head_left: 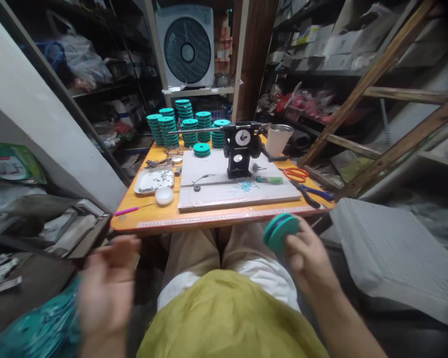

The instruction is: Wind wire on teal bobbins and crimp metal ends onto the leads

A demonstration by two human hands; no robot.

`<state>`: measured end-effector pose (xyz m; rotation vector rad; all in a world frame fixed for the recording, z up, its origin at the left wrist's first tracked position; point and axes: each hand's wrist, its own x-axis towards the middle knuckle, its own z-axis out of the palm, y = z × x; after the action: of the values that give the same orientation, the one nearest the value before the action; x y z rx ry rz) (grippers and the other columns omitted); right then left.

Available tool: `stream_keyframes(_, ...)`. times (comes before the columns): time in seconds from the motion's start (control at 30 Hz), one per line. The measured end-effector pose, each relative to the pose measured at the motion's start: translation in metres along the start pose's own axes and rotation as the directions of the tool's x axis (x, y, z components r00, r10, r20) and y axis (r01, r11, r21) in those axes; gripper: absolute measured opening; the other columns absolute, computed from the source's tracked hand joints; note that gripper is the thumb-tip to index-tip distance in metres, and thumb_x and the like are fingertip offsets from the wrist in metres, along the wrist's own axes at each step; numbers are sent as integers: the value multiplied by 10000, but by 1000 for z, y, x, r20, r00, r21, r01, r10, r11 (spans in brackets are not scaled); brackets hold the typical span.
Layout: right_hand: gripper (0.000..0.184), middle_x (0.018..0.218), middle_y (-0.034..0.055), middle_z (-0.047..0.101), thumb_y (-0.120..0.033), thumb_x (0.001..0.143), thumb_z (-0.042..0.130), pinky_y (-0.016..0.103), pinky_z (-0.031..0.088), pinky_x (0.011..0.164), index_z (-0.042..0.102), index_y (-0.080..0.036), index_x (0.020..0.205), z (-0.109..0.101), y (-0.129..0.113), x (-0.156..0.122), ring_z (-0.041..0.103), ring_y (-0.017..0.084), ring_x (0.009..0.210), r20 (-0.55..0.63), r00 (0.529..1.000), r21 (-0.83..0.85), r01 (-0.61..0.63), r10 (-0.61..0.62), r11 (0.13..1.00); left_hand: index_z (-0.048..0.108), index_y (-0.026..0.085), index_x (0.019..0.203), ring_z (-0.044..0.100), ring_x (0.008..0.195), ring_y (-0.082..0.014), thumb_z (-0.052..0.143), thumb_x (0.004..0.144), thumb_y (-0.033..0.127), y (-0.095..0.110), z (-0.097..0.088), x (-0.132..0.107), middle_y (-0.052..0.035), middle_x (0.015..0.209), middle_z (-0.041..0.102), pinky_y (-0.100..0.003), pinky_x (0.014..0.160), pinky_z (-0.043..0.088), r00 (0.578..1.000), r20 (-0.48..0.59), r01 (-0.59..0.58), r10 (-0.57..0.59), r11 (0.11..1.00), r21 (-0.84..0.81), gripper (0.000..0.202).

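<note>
My right hand (309, 251) grips a teal spool (281, 232) by its edge, in front of the table's near right side. Something dark is wound between the spool's two flanges. My left hand (110, 291) is raised at the lower left and smeared by motion. Its fingers look loosely extended, and I see nothing in it. Below it lies a teal plastic bag (41, 323). On the table, a black hand-crank winding machine (239, 149) with a dial and a long rod stands on a pale board (209, 199). A single teal spool (201, 149) lies behind it on the left.
Several stacks of teal spools (168, 132) fill the table's back left. A white tray (144, 185), a small white cup (165, 196) and a pink-handled tool (129, 210) lie left. Orange scissors (295, 174), pliers (306, 194) and a beige cup (279, 140) are right. A grey box (399, 258) stands nearby.
</note>
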<state>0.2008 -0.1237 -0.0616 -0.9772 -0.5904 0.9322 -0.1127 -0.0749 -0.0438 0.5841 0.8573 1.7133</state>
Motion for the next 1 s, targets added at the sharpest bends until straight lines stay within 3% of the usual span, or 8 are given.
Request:
stream_keyframes(0.07, 333, 863, 8, 645, -244, 770, 710, 242, 512, 690, 585, -232, 1079, 32, 6, -16, 598, 146, 755, 243, 969, -77, -29, 47, 997, 659, 167, 827, 679, 855, -184, 595, 885, 318, -39, 22, -26, -37, 873, 743, -338, 819, 541, 981, 133, 137, -145, 988, 65, 174)
stream_keyframes(0.2, 246, 1141, 48, 597, -218, 839, 642, 294, 495, 845, 544, -250, 1062, 69, 7, -34, 585, 195, 1006, 460, 888, -200, 105, -1, 974, 644, 148, 847, 527, 511, -88, 642, 852, 408, -103, 48, -77, 6, 619, 598, -193, 498, 425, 781, 397, 429, -482, 876, 220, 260)
stream_keyframes(0.33, 241, 1165, 46, 590, -228, 845, 645, 275, 511, 799, 540, -255, 1060, 68, 9, -30, 595, 179, 969, 458, 889, -155, 66, 13, 986, 547, 139, 672, 207, 399, -19, 644, 847, 436, -100, 39, -89, 81, 502, 326, -146, 387, 164, 697, 447, 565, -561, 813, 140, 357)
stream_keyframes(0.4, 300, 1043, 27, 629, -247, 817, 680, 241, 514, 733, 551, -252, 1088, 57, 11, -21, 607, 150, 854, 376, 926, -77, -5, 34, 997, 519, 161, 660, 114, 381, -25, 639, 851, 426, -77, 26, -76, 102, 489, 217, -158, 368, 113, 705, 506, 577, -497, 816, -2, 348)
stream_keyframes(0.6, 248, 789, -21, 619, -228, 692, 751, 157, 489, 609, 642, -203, 913, 11, -5, 8, 564, 86, 654, 34, 999, 151, -32, 27, 988, 501, 177, 723, 108, 400, -67, 582, 902, 182, 0, -10, -22, 91, 520, 123, -196, 358, 143, 940, 337, 191, -58, 906, -378, 197)
stream_keyframes(0.8, 254, 897, 8, 644, -246, 782, 699, 175, 492, 643, 625, -237, 1025, 31, -7, -10, 597, 115, 741, 194, 979, 59, -79, 66, 995, 569, 175, 762, 580, 677, -120, 589, 898, 311, -42, 25, -44, -1, 709, 595, -232, 643, 488, 890, 348, 317, -295, 948, -6, 194)
stream_keyframes(0.87, 281, 1058, 28, 629, -235, 816, 676, 224, 504, 732, 594, -259, 1083, 47, -2, -24, 608, 145, 849, 342, 937, -12, -79, 78, 997, 588, 171, 766, 598, 782, -139, 613, 879, 376, -70, 40, -58, -39, 834, 648, -244, 726, 479, 860, 334, 377, -385, 922, 92, 236)
stream_keyframes(1.0, 243, 1224, 51, 550, -285, 874, 636, 298, 489, 858, 554, -268, 1102, 66, 3, -40, 578, 181, 977, 547, 829, -120, -58, 115, 991, 612, 172, 849, 419, 502, -73, 698, 792, 444, -105, 46, -77, 18, 645, 551, -196, 476, 325, 753, 355, 499, -554, 833, 240, 291)
